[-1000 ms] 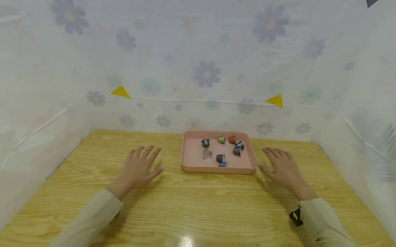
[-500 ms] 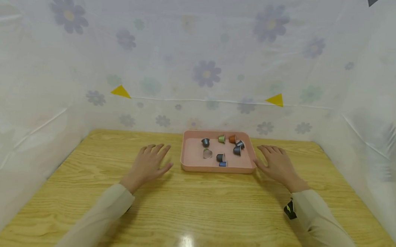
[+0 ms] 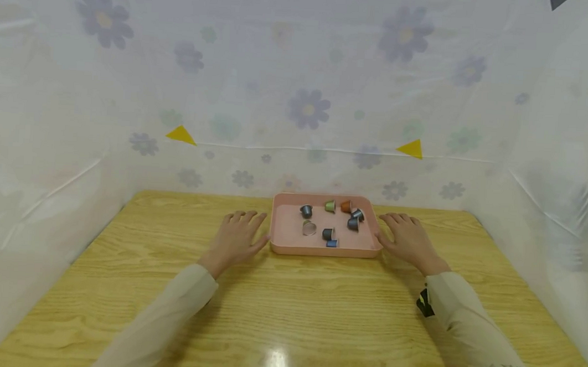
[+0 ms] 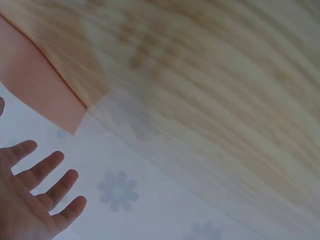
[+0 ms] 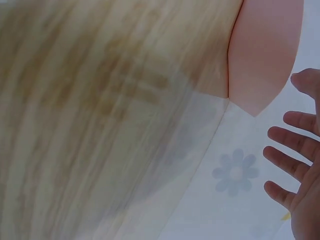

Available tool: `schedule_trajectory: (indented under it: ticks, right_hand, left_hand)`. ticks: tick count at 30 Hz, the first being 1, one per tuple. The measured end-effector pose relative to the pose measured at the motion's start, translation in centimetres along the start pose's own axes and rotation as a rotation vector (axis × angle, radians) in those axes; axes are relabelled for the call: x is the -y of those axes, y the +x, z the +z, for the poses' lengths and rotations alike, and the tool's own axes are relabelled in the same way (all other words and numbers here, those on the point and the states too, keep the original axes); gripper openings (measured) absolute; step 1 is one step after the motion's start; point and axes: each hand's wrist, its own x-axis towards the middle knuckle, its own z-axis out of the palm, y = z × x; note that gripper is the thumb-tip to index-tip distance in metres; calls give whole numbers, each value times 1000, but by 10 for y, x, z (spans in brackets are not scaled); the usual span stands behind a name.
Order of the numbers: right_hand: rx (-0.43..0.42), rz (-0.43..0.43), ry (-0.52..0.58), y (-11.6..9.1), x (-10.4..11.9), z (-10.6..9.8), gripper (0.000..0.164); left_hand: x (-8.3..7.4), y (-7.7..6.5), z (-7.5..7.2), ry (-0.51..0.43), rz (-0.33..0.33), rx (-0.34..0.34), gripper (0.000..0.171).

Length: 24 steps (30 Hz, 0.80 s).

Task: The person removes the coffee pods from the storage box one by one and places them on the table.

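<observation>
There's room above the tray (image 3: 286, 227) — its rim (image 3: 325, 252) blocks the sides.

We see a glossy yellow-brown table (image 3: 342, 308) with wood grain running crosswise. Directly on it we find a shallow pink tray (image 3: 300, 251), rectangular with rounded corners. Just behind the tray, we see the table's far edge. In front of the tray, the tabletop stretches towards us, carrying a bright reflection (image 3: 276, 365) well apart from it.
</observation>
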Motion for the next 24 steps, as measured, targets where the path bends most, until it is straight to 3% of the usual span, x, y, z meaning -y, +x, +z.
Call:
schedule_trajectory:
  ticks: [12, 24]
  right_hand:
    - [75, 3, 13, 9, -7, 10, 46]
    - [142, -1, 42, 11, -10, 14, 46]
  left_hand:
    - [-10, 14, 7, -4, -4, -11, 54]
    - [-13, 22, 14, -51, -11, 67, 56]
